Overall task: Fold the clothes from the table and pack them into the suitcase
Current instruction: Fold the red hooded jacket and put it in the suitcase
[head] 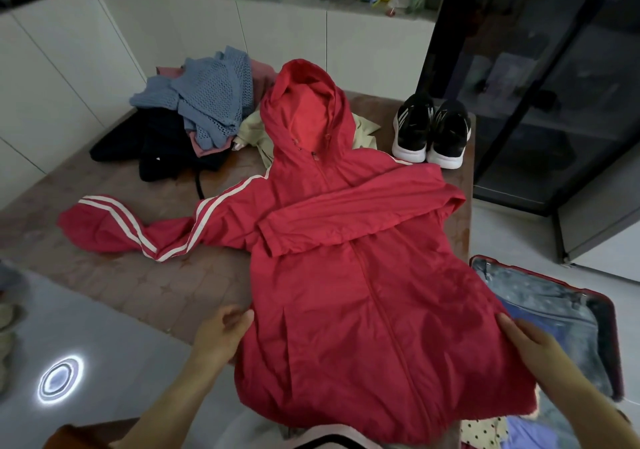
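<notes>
A red hooded jacket [346, 275] with white sleeve stripes lies front up on the brown table [131, 282], its hem hanging over the near edge. Its right sleeve is folded across the chest; the other sleeve stretches out to the left. My left hand [221, 330] grips the jacket's left side edge. My right hand [530, 341] holds the right side edge, fingers on the fabric. The open suitcase [602, 313], red-rimmed with clothes inside, stands on the floor to the right.
A heap of clothes, blue knit [211, 102], dark garments [156, 147] and a pale yellow piece [256, 133], lies at the table's back left. Black sneakers [433, 133] stand at the back right. A dark glass cabinet [554, 84] rises at right.
</notes>
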### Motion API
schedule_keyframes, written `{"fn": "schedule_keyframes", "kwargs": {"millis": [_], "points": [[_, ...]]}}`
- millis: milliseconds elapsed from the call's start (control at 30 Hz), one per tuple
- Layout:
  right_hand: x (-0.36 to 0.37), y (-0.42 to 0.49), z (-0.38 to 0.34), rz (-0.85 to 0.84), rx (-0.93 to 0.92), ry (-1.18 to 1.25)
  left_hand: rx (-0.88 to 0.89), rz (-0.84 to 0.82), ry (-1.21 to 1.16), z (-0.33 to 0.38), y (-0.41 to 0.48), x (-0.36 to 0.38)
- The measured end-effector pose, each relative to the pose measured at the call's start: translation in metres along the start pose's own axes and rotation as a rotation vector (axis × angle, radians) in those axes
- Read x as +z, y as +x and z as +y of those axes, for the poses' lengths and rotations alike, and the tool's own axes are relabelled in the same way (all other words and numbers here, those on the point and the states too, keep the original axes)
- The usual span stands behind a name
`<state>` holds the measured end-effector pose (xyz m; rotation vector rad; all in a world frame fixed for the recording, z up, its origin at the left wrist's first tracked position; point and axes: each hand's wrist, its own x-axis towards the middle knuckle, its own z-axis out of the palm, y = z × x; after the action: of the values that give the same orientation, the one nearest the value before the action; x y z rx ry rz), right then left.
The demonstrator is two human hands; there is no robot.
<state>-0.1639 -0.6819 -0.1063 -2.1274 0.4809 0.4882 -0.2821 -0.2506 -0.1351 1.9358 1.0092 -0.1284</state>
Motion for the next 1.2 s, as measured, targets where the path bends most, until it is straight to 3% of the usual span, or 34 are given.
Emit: {"fn": "schedule_keyframes", "kwargs": {"millis": [100, 200, 333, 433, 600, 667, 767, 867, 933, 967, 1100, 1200], "points": [[0.001, -0.002, 0.014, -0.094, 0.062, 0.081, 0.005, 0.014, -0.222, 0.026, 0.026, -0.006], [-0.004, -0.012, 0.015, -0.184, 0.058, 0.015, -0.006, -0.017, -0.376, 0.056, 0.062, -0.006], [-0.007, -0.018, 0.000, -0.090, -0.064, -0.197, -0.205, -0.040, -0.778, 0.086, 0.107, -0.006], [-0.005, -0.019, -0.003, -0.043, -0.117, -0.264, -0.317, -0.002, -0.732, 0.097, 0.129, -0.016], [0.016, -0.017, -0.003, 0.132, -0.101, -0.387, -0.228, 0.166, -0.567, 0.100, 0.159, -0.041], [0.030, -0.012, -0.006, 0.106, -0.068, -0.438, -0.252, 0.195, -0.573, 0.098, 0.164, -0.049], [0.046, -0.004, -0.023, 0.075, 0.017, -0.559, -0.295, -0.001, -0.441, 0.104, 0.161, -0.053], [0.057, 0.008, -0.054, 0.335, -0.017, -0.575, -0.171, -0.305, 0.317, 0.125, 0.148, -0.069], [0.066, 0.016, -0.092, 0.386, -0.130, -0.570, 0.080, -0.281, 0.817, 0.148, 0.144, -0.082], [0.071, 0.026, -0.110, 0.369, -0.181, -0.560, 0.234, -0.227, 0.897, 0.162, 0.143, -0.086], [0.094, 0.070, -0.181, 0.306, -0.349, -0.565, 0.609, -0.001, 0.660, 0.204, 0.156, -0.081], [0.110, 0.096, -0.225, 0.263, -0.477, -0.580, 0.736, 0.041, 0.547, 0.209, 0.183, -0.065]]}}
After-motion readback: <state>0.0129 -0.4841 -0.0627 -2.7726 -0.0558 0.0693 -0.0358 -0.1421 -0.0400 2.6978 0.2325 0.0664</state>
